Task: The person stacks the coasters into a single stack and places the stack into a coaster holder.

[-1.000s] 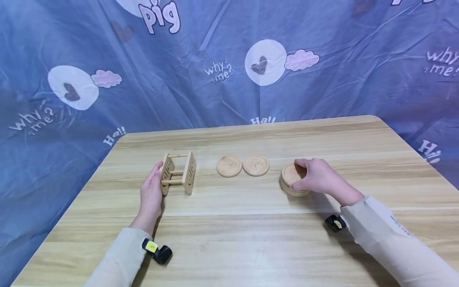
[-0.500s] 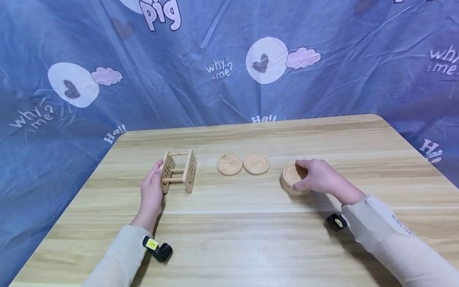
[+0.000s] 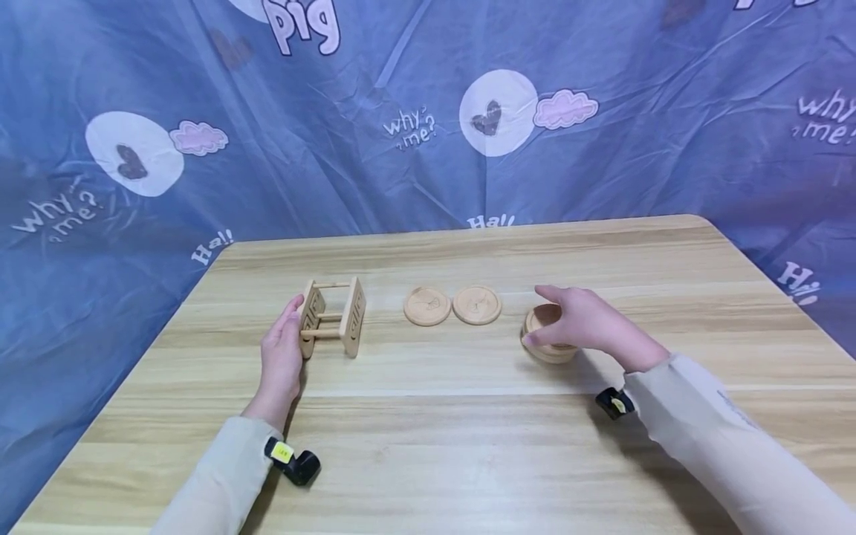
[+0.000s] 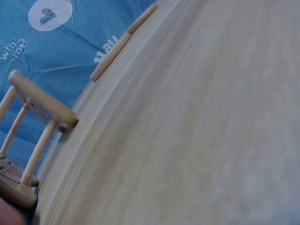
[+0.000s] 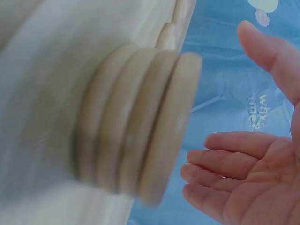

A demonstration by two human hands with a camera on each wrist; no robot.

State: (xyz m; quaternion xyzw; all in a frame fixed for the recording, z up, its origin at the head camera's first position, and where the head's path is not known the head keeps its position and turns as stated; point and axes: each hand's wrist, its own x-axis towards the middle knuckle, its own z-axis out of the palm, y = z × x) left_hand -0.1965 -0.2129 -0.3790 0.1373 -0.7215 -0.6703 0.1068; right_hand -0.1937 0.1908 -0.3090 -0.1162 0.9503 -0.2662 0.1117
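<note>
A small wooden rack (image 3: 353, 319), two carved side panels joined by rods, stands on the left of the table. My left hand (image 3: 281, 357) rests against its outer left panel, fingers extended along it; just a bit of that hand shows in the left wrist view beside the rack (image 4: 44, 101). Several round wooden coasters form a stack (image 3: 551, 355) on the right. Over this stack hovers my right hand (image 3: 585, 319), thumb and fingers spread. In the right wrist view the hand (image 5: 262, 173) is apart from the slightly uneven stack (image 5: 136, 122) and holds nothing.
Two flat wooden coasters, a left one (image 3: 428, 306) and a right one (image 3: 477, 305), lie side by side between rack and stack. The wooden table (image 3: 428, 446) ends at a blue printed cloth (image 3: 374, 171) behind it.
My right hand has let go of the top of the coaster stack and its fingers have spread. The uneven stack has become more closely aligned. The left hand and rack stay in place.
</note>
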